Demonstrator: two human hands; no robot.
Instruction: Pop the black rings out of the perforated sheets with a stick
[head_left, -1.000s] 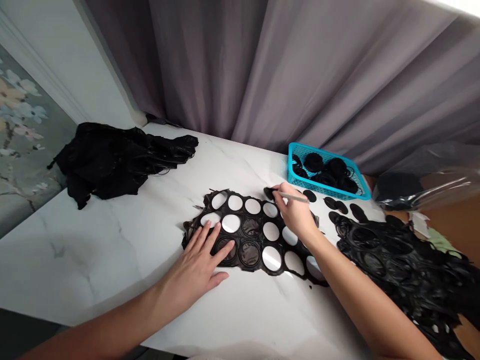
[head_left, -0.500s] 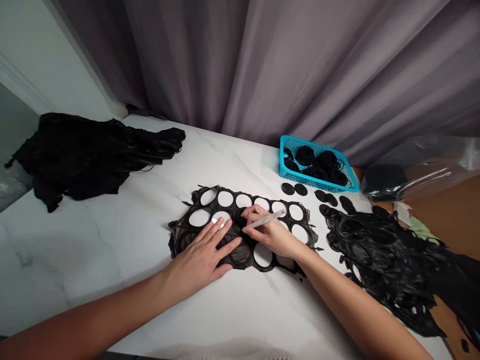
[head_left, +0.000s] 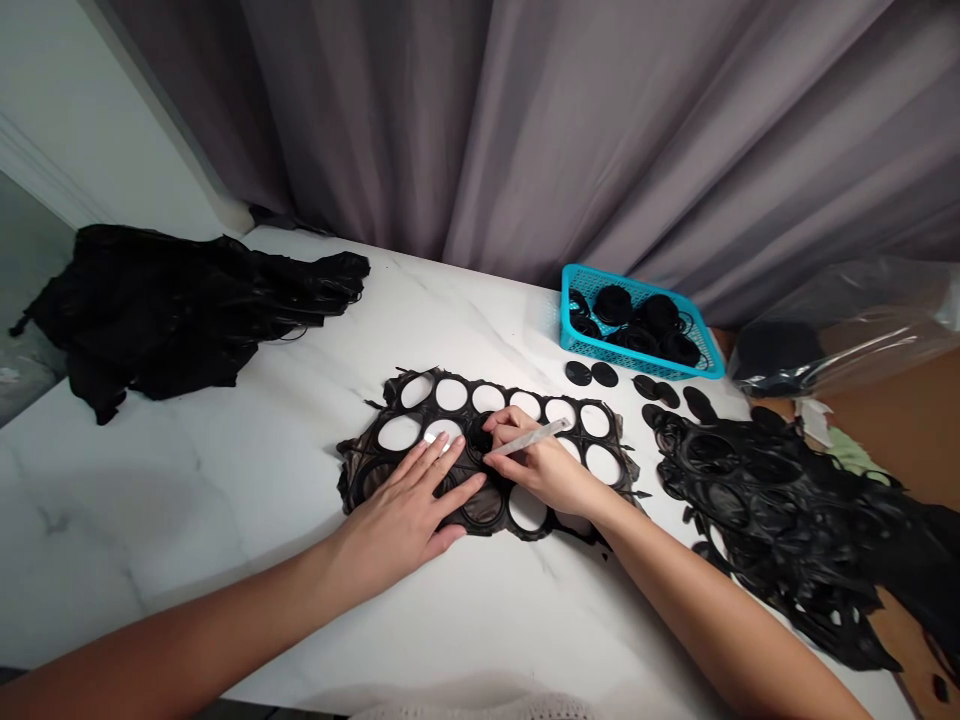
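A thin black sheet (head_left: 510, 468), rubbery in look, lies on the white table with rows of round cut-outs, most showing white through them. My left hand (head_left: 420, 490) rests flat on its left part, fingers spread. Pinched in my right hand (head_left: 536, 460) is a slim, flat, silvery tool (head_left: 534, 435) whose working tip is hidden by the fingers. Those fingers press at a dark round piece (head_left: 477, 436) still within the sheet, near its middle. Whether they also grip that piece, I cannot tell.
A blue basket (head_left: 645, 368) of black discs stands at the back right, with several loose discs (head_left: 604, 374) before it. Crumpled black sheets (head_left: 772, 510) with round cut-outs lie right; a black heap (head_left: 172, 310) sits left. A grey curtain (head_left: 375, 120) hangs behind.
The view has shifted very slightly. Both hands and the silvery tool keep almost the same place on the black sheet.
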